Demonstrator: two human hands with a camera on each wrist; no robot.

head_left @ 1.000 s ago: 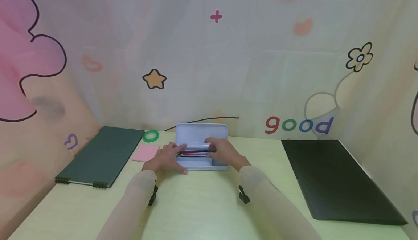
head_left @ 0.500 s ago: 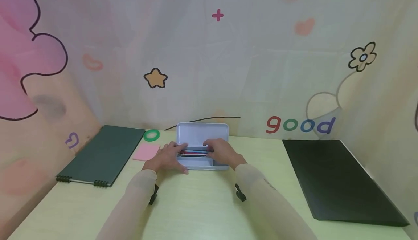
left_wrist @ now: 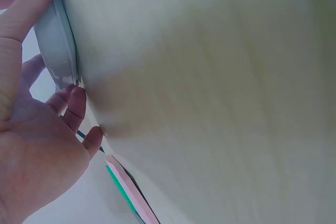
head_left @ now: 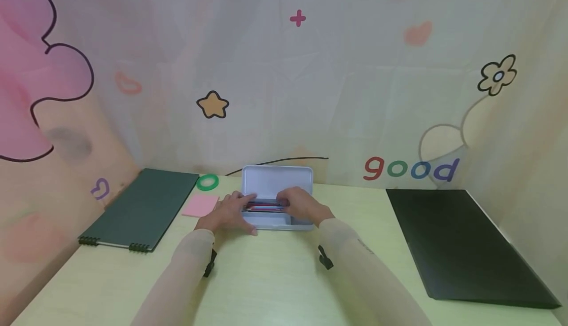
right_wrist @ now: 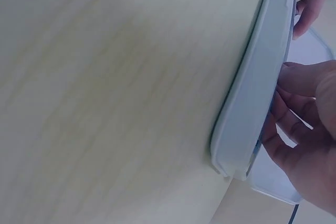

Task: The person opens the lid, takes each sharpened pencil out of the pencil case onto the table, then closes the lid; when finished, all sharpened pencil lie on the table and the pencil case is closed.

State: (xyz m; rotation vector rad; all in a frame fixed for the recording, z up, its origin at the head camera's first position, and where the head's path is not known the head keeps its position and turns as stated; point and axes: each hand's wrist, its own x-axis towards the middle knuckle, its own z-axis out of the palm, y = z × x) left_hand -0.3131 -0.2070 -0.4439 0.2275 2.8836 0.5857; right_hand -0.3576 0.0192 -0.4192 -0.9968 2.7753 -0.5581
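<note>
A pale pencil case stands with its lid up in the middle of the table. Several pencils, red, blue and dark, lie crosswise in its back part. My left hand grips the case's left end, thumb at the front side and fingers round the end. My right hand reaches down into the right half, over the pencils' right ends. From the right wrist, the thumb overlaps the case's front rim and the bent fingers dip behind it. Their tips are hidden, and I cannot tell whether they pinch a pencil.
Left of the case lie a pink sticky-note pad, a green tape roll and a dark green spiral notebook. A large black folder lies at the right. A printed curtain hangs behind the table.
My right hand has lowered slightly, its index finger dropping closer to the pencils. The visible pencils have shifted a little in the case. My left hand keeps its place on the left end.
</note>
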